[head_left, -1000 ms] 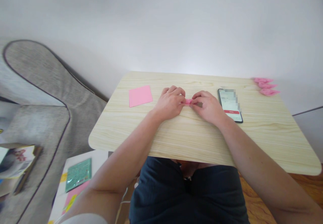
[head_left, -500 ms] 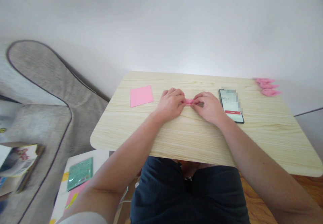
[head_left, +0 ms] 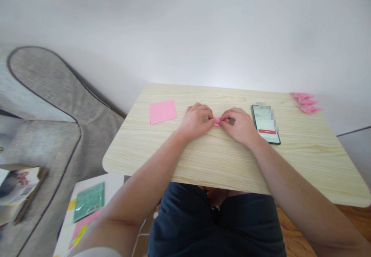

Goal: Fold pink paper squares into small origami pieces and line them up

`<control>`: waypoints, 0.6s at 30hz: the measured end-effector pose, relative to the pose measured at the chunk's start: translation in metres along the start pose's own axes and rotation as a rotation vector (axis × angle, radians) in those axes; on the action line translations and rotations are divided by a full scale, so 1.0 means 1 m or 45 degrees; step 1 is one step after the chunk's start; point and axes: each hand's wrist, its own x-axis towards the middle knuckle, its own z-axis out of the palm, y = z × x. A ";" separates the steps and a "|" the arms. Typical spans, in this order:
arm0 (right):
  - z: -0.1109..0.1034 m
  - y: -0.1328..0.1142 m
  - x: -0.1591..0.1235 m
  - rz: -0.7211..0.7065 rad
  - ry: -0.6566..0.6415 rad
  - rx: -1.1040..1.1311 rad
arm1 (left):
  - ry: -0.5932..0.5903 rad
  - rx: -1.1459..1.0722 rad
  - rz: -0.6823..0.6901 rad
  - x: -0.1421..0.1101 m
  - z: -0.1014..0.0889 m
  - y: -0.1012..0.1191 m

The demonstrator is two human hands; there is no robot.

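Pink paper (head_left: 217, 121) still pinched btwn both hands, now tighter.

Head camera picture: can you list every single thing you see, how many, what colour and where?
folded paper piece: 1, pink, mid-table, pinched between both hands
paper square: 1, pink, flat on the table, left of the hands
phone: 1, dark frame, screen lit, on the table right of the hands
folded paper shapes: 3, pink, in a row at the far right corner
table: 1, pale wood
sofa: 1, grey, far left
green card: 1, on a white surface lower left
left hand: 1, fingers closed on the paper's left end
right hand: 1, fingers closed on its right end
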 end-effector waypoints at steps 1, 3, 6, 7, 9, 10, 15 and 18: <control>0.000 0.000 0.000 -0.006 0.004 -0.004 | 0.015 -0.004 -0.024 0.001 0.001 0.000; 0.001 0.000 0.000 -0.017 0.009 -0.001 | 0.033 -0.001 -0.052 0.001 0.004 0.001; 0.001 -0.001 -0.001 -0.041 0.008 0.004 | 0.013 0.024 -0.056 0.002 0.006 0.003; 0.001 -0.002 -0.001 -0.046 0.005 -0.001 | -0.003 0.033 -0.056 0.002 0.006 0.004; 0.002 -0.003 -0.001 -0.051 0.000 -0.018 | -0.023 0.039 -0.055 0.002 0.005 0.005; 0.002 -0.003 0.000 -0.052 0.001 -0.024 | -0.025 0.037 -0.053 0.002 0.005 0.005; 0.004 -0.003 0.000 -0.061 -0.011 -0.030 | -0.023 0.029 -0.045 0.003 0.004 0.004; 0.004 -0.002 0.000 -0.067 -0.026 -0.039 | -0.014 0.025 -0.043 0.003 0.006 0.004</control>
